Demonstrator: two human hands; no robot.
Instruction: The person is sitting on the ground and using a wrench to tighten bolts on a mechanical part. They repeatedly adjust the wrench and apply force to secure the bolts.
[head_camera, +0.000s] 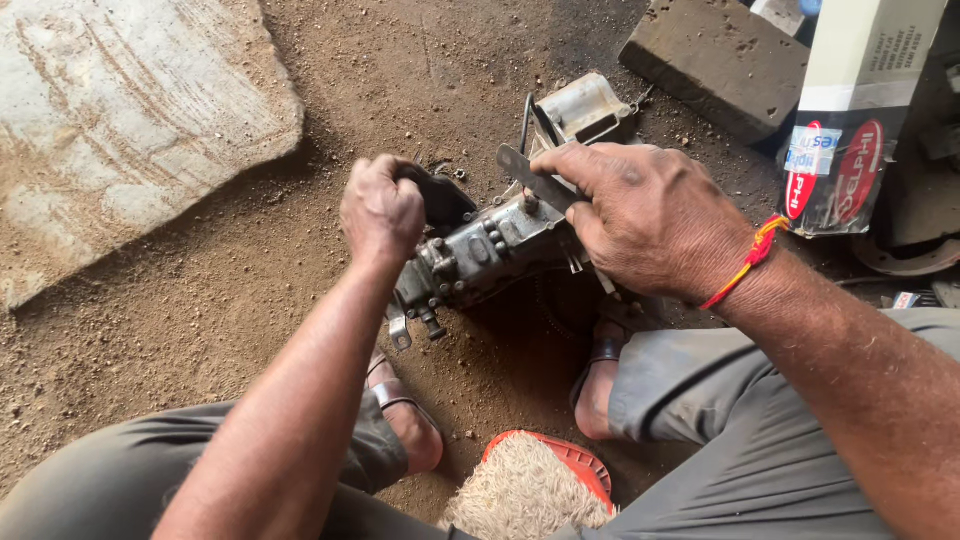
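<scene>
A greasy grey metal pump-like engine part (490, 250) with bolts and brackets lies on the dirt ground between my feet. My left hand (382, 212) is closed around its dark left end. My right hand (640, 215) grips a flat metal wrench (535, 180) laid across the top of the part; a red and yellow thread circles that wrist. The part's pale boxy end (585, 108) sticks out beyond my right hand.
A large flat stone slab (130, 120) lies at the upper left, a dark block (715, 60) at the upper right. A printed carton and plastic packet (850, 130) stand at the right. A woven seat with an orange rim (535, 485) is below, between my sandalled feet.
</scene>
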